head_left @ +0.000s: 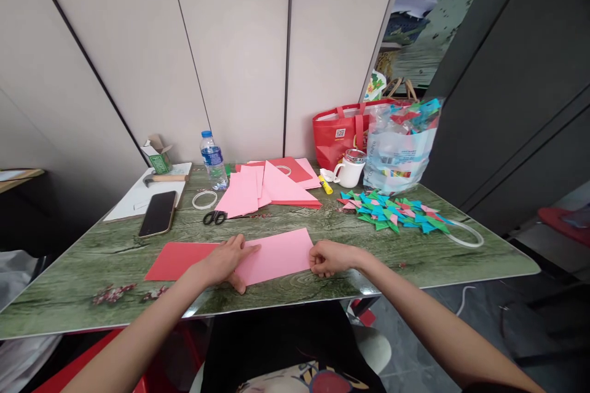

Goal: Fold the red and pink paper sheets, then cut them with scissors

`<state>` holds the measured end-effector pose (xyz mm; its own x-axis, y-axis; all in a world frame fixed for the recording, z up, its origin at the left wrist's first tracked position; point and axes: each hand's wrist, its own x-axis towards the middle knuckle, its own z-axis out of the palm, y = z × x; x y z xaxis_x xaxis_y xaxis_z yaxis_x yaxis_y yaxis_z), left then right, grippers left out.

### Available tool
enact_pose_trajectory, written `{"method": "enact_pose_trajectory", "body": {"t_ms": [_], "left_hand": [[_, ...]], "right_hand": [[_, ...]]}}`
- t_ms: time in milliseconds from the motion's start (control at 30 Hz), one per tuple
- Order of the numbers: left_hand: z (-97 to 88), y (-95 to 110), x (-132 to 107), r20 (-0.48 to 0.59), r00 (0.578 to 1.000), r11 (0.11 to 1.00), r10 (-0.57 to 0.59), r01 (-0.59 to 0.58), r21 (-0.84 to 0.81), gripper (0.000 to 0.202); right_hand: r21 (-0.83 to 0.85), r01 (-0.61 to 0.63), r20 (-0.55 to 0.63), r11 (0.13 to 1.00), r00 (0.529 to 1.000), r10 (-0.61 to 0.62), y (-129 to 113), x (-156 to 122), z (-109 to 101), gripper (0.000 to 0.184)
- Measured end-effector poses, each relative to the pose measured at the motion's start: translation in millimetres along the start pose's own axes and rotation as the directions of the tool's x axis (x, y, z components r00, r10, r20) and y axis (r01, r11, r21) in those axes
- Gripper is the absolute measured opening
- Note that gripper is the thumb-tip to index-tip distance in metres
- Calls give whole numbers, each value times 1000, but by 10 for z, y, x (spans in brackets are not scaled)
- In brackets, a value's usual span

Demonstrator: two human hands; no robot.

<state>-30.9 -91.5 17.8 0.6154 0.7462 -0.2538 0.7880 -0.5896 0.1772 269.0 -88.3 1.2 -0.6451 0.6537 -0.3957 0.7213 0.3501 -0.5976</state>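
Note:
A pink sheet of paper, a long rectangle, lies near the front edge of the table. My left hand rests on its left end, with index finger and thumb spread apart on the paper. At the right end, my right hand has its fingers closed on the short edge. Partly under my left hand and wrist lies a red sheet of paper, to the left of the pink one. Black-handled scissors lie beyond my left hand, their blades partly hidden by pink paper pieces.
Behind stand a water bottle, a white mug, a red bag and a clear bag of paper pieces. A phone and hammer lie left; folded paper pieces and a glue stick lie right.

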Motion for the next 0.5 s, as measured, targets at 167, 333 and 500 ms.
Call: {"method": "enact_pose_trajectory", "body": {"t_ms": [167, 333, 500], "left_hand": [[-26, -8, -1, -20, 1000, 999, 13, -14, -40, 95], [7, -118, -33, -89, 996, 976, 6, -25, -215, 90], [16, -255, -32, -265, 946, 757, -185, -35, -653, 65]], "right_hand": [[-258, -29, -225, 966, 974, -31, -131, -96, 38, 38], [-634, 31, -229, 773, 947, -226, -173, -90, 75, 28], [-503, 32, -366, 864, 898, -246, -13, 42, 82, 19]]}}
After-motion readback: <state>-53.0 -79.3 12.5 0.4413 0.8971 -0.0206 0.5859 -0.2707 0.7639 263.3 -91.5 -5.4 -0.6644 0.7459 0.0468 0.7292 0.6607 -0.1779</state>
